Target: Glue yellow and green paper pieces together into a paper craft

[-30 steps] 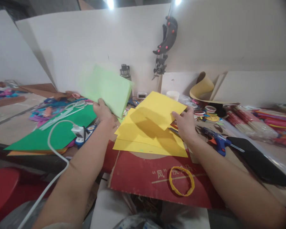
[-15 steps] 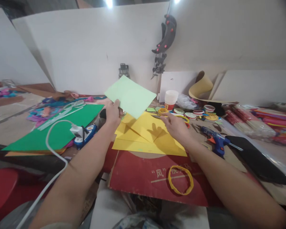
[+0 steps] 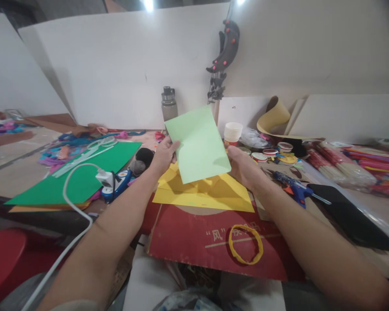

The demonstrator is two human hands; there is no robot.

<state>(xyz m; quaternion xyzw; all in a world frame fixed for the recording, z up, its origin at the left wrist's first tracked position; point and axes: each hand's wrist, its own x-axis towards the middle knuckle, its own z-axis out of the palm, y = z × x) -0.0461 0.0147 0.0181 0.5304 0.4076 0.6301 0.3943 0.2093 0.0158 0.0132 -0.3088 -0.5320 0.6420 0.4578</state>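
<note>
A light green paper sheet (image 3: 201, 144) is held up, tilted, above the table. My left hand (image 3: 166, 152) is closed on its left edge, thumb in front. At the sheet's right edge is my right hand (image 3: 241, 166), closed, its fingertips hidden behind the paper. The yellow-handled scissors it held a moment ago are almost wholly hidden now. Beneath the sheet lie folded yellow papers (image 3: 204, 198) on a red printed board (image 3: 188, 242). Near the board's front edge rests a yellow ring (image 3: 231, 246).
A blue glue gun (image 3: 294, 190) and a black flat slab (image 3: 350, 216) lie at right. Green sheets (image 3: 52, 185), a blue power strip (image 3: 116, 185) and its white cable (image 3: 81, 211) are at left. Behind stand a bottle (image 3: 169, 106) and paper cups (image 3: 233, 131).
The green sheet has moved right and turned more upright. My left hand has shifted right with it. My right hand has come to its right edge, and the scissors have gone out of sight.
</note>
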